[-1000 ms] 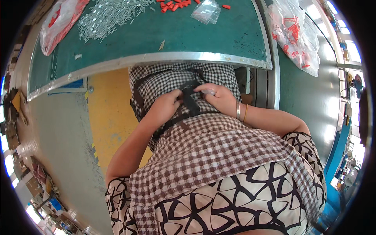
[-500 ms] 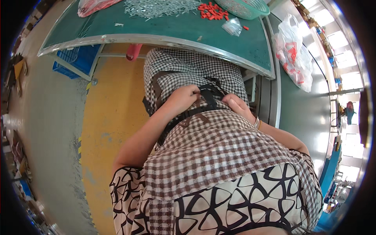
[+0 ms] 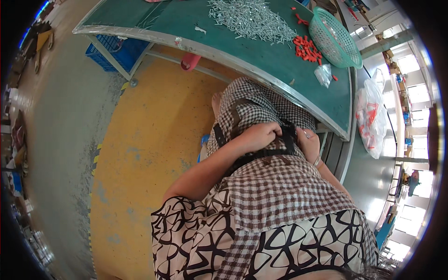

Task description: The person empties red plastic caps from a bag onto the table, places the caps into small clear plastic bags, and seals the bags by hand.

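Both of my hands are at my lap, over a brown-and-white checked apron. A black strap with a belt lies across my waist between them. My left hand is closed, its fingers curled at the strap's left edge and pinching it. On the other side, my right hand is closed too, with thumb and fingers bent together beside the strap. What its fingertips hold, if anything, is too small to make out.
Ahead stands a green-topped table with a metal edge. On it are a heap of small silver metal pieces, red pieces, a clear plastic bag and a green basket. A white bag lies to the right; a blue crate is underneath.
The view has swung left, so table, lap and hands appear farther right and lower. Both hands stay at the waist strap, and the right fingers look more bent.
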Tool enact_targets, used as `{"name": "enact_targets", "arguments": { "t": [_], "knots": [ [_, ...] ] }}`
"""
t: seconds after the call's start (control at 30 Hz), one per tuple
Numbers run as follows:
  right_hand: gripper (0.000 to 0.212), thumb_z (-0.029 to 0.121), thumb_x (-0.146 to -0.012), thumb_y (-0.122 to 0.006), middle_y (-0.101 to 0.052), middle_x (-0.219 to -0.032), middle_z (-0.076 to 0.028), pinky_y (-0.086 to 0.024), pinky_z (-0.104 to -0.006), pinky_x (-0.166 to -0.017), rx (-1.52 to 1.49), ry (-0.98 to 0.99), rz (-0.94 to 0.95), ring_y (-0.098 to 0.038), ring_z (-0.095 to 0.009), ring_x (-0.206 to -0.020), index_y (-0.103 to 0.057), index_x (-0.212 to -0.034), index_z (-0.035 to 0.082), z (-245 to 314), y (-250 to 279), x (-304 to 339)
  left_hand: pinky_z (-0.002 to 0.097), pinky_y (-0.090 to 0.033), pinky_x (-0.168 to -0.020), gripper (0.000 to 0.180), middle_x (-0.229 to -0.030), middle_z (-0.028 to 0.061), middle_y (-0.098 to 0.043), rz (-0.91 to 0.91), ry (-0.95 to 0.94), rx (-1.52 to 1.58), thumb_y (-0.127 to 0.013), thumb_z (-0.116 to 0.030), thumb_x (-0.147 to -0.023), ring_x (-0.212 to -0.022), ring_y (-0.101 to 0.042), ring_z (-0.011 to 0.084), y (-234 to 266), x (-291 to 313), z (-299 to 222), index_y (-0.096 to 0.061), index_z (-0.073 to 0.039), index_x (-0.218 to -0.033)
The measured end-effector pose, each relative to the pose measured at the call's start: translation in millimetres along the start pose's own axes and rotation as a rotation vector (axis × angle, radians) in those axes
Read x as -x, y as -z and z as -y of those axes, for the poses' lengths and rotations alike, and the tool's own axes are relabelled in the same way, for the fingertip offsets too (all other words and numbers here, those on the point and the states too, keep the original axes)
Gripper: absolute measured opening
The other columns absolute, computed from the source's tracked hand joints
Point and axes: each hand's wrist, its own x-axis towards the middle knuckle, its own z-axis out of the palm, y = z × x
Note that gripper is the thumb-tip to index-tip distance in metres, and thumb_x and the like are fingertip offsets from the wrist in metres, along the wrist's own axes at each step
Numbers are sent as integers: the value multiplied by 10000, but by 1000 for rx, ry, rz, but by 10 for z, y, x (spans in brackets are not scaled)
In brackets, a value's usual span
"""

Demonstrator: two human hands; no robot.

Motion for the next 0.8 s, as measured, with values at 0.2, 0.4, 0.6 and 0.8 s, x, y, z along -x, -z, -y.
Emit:
{"name": "enact_targets", "arguments": {
  "t": [0.2, 0.4, 0.6, 0.8],
  "knots": [
    [320, 323, -997, -539, -523, -660, 61, -287, -209, -518, -150, -11, 101, -420, -20, -580, -676, -886, 56, 43, 68, 135, 313, -471, -858, 211, -978, 105, -663, -19, -95, 99, -480, -73, -916, -931, -617, 203, 138, 156, -20, -618, -11, -1062],
    [354, 300, -1035, -474, -570, -974, -15, -383, -283, -846, -111, 158, 400, -496, -109, -895, -652, -1164, 23, -386, 365, 403, 309, -472, -854, 193, -972, 101, -664, -159, -56, 107, -500, -112, -953, -937, -620, 193, 117, 179, 10, -623, -1, -1051],
    [317, 296, -1017, -521, -580, -839, -7, -416, -285, -711, 18, 15, 241, -517, -99, -770, -644, -954, 10, -357, 278, 242, 298, -476, -791, 182, -941, 87, -655, -249, -10, 176, -527, -127, -952, -866, -607, 164, 93, 184, -46, -634, -3, -1034],
    [405, 274, -935, -644, -484, -573, 0, -385, -290, -536, 30, 239, 269, -431, -88, -563, -562, -642, 6, 646, 166, 46, 223, -424, -616, 120, -785, 1, -621, -476, -73, 71, -596, -89, -930, -670, -519, 65, 242, 85, -890, -656, -27, -1013]
  ]
}}
